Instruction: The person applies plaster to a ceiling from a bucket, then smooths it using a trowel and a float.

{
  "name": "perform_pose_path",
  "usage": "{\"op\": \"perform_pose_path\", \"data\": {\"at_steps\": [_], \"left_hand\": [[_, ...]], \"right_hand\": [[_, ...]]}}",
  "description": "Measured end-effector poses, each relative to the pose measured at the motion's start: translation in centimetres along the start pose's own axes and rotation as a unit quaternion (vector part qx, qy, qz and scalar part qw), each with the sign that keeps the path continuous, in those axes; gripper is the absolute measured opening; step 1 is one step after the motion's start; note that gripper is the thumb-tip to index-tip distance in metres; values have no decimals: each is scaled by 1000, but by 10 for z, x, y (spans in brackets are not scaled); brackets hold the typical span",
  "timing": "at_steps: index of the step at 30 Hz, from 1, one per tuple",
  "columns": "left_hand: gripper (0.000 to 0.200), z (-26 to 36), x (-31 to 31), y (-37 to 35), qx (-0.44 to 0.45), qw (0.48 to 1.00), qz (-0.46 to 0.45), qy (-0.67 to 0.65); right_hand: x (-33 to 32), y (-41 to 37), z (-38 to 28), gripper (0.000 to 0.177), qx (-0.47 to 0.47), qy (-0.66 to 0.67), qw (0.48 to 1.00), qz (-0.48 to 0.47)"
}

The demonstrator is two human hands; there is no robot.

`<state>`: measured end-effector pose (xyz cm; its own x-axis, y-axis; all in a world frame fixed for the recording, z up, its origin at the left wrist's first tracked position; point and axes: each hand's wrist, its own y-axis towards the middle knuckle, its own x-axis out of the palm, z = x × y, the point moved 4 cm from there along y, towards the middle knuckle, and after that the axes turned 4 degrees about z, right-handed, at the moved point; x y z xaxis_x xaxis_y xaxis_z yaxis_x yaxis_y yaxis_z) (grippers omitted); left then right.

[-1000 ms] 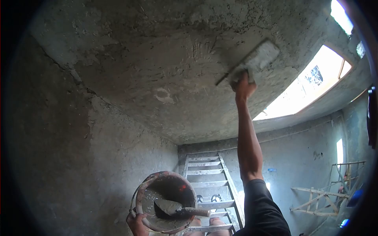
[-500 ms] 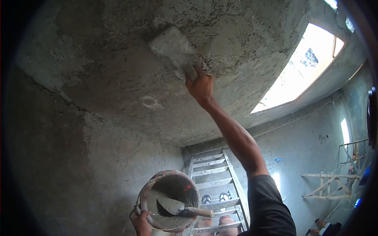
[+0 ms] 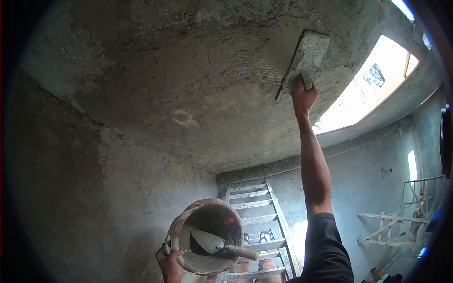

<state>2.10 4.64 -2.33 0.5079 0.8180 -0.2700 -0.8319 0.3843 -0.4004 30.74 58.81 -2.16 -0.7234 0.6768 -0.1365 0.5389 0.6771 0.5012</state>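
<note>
My right hand (image 3: 305, 100) is closed round the handle of a plastering float (image 3: 311, 51), whose long, mortar-smeared blade lies against the rough plastered wall (image 3: 222, 89) at upper right. Low in the view, my left hand (image 3: 169, 265) grips the near left side of a bucket (image 3: 175, 232), fingers at its rim. Grey mortar (image 3: 192, 260) sits inside the tilted bucket. A pointing trowel (image 3: 207, 241) rests in it, its wooden handle sticking out over the right rim.
A ladder (image 3: 278, 218) stands below me, with feet in sandals (image 3: 265, 236) seen through its rungs. A bright window opening (image 3: 365, 89) lies right of the float. Wooden scaffolding (image 3: 389, 228) stands at lower right, and part of another person (image 3: 380, 276) shows beneath it.
My right hand has swept the float to the right across the wall, towards the window opening, and its blade has turned more upright. The bucket in my left hand has barely shifted.
</note>
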Motion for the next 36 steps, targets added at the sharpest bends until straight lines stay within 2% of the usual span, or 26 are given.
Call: {"op": "perform_pose_path", "data": {"at_steps": [2, 3, 5, 9, 11, 13, 15, 18, 21, 23, 26, 27, 29, 30, 32, 34, 36], "left_hand": [[30, -11, -5, 2, -14, 1000, -18, 14], [30, -14, -6, 3, -14, 1000, -19, 13], [31, -20, -10, 3, -11, 1000, -18, 23], [31, -33, -15, 5, -27, 999, -15, 11], [28, -38, -18, 8, -17, 1000, -2, 3], [26, -45, -25, 8, -22, 1000, -4, 10], [24, -48, -28, 9, -30, 999, -7, 15], [22, -44, -29, 6, -42, 999, 4, 9], [23, -47, -33, 6, -41, 999, 11, 11], [23, -46, -37, 8, -30, 999, 21, 22], [25, -35, -39, 9, -24, 999, 11, 36], [25, -35, -40, 9, -20, 999, -4, 45], [26, -30, -38, 9, -25, 999, -15, 46], [24, -30, -34, 9, -24, 999, -11, 28], [22, -31, -27, 13, -15, 1000, -1, 11], [21, -27, -21, 14, -8, 1000, -10, 7], [20, -22, -13, 11, -7, 1000, -13, 5]], "right_hand": [[0, -3, -6, 31, 58, 68, 996, -1], [2, -4, -7, 31, 57, 67, 996, 0], [10, -9, 1, 32, 140, 124, 982, 33], [35, -32, 2, 39, 161, 180, 970, 25], [53, -51, -5, 38, 128, 169, 977, 24], [52, -73, -43, 37, 101, 150, 983, 13], [63, -101, -70, 32, 114, 109, 984, -80], [96, -162, -115, 35, 67, 140, 981, -117], [139, -230, -169, 47, -71, 39, 973, -216], [153, -264, -201, 42, -44, 105, 938, -328], [161, -283, -226, 42, -53, 97, 918, -381], [165, -286, -225, 42, -53, 102, 917, -383], [163, -277, -218, 42, -139, 213, 903, -346], [156, -268, -214, 42, -140, 212, 904, -344], [137, -244, -206, 41, -196, 130, 945, -228], [129, -212, -176, 42, -76, 169, 946, -265], [107, -171, -144, 41, -129, 135, 973, -140]]}}
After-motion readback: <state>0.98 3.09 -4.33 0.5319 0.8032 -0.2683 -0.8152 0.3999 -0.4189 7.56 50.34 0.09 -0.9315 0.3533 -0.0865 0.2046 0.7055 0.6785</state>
